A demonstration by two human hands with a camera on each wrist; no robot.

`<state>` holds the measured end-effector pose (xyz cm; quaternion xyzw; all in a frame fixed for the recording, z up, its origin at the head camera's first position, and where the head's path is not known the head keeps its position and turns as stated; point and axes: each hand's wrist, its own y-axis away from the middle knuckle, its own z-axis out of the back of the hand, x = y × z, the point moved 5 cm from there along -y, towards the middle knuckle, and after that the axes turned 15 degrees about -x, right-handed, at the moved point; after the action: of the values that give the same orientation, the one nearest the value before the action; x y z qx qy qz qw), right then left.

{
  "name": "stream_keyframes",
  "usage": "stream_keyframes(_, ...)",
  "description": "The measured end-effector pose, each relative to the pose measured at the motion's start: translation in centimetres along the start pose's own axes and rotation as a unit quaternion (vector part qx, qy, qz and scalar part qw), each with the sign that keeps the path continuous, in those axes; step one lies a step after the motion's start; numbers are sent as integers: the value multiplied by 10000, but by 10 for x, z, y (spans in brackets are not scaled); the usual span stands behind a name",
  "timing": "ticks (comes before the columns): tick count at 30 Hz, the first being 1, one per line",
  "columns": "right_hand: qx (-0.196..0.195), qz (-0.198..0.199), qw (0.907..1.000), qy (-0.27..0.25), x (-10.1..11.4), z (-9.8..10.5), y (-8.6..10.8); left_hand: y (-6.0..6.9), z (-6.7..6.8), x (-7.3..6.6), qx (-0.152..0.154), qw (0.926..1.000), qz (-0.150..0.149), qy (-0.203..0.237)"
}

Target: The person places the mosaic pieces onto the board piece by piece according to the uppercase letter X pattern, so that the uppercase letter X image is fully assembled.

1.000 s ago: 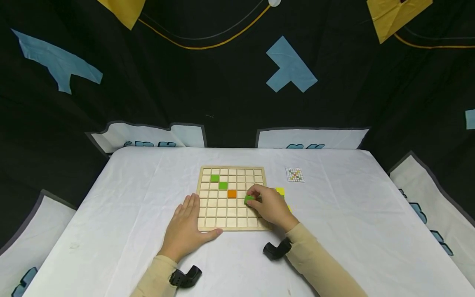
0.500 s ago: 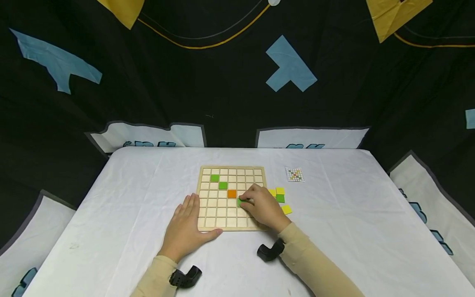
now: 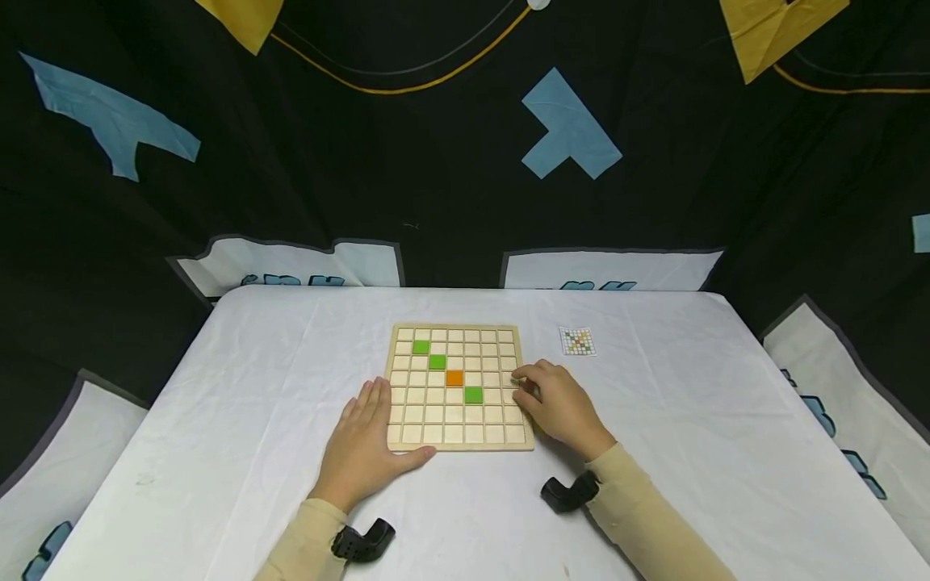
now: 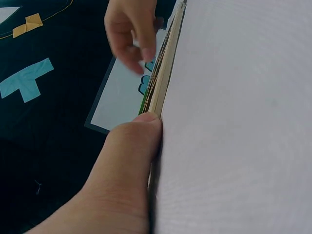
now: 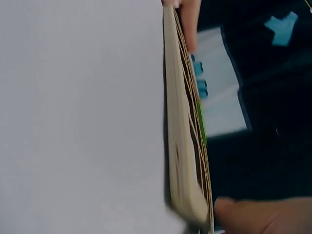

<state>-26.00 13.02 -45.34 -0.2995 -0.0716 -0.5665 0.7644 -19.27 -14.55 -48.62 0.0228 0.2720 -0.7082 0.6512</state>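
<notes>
In the head view a square wooden grid board lies flat on the white table. Three green tiles, among them one right of centre, and an orange tile sit in its cells. My left hand rests along the board's left side with straight fingers; its thumb touches the near edge. Over the board's right edge hovers my right hand, thumb and index finger apart, with nothing visible between them. It hides the spot where loose yellow and green tiles lay.
A small printed card with a coloured-dot grid lies beyond the board's right corner. White cloth covers the table. A black curtain hangs behind it. Each wrist carries a black camera mount.
My right hand has set a green tile into a cell just right of and below the orange tile, released it and moved right to the board's edge. The left hand has stayed put.
</notes>
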Motion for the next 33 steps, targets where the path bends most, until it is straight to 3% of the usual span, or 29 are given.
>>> stream_keyframes(4,-235,-119,9985,479,-19,12,3,0,2,-1,39,10000,23,41)
stream_keyframes(11,-155,-296,9988,361,-40,19,9,0,3,-2,29,10000,12,-20)
stream_keyframes(29,206,-422,9988,-123,-44,18,9,0,1,0,33,10000,11,-32)
stream_keyframes(33,217,-629,9972,-343,-42,18,7,0,0,1,39,10000,10,-29)
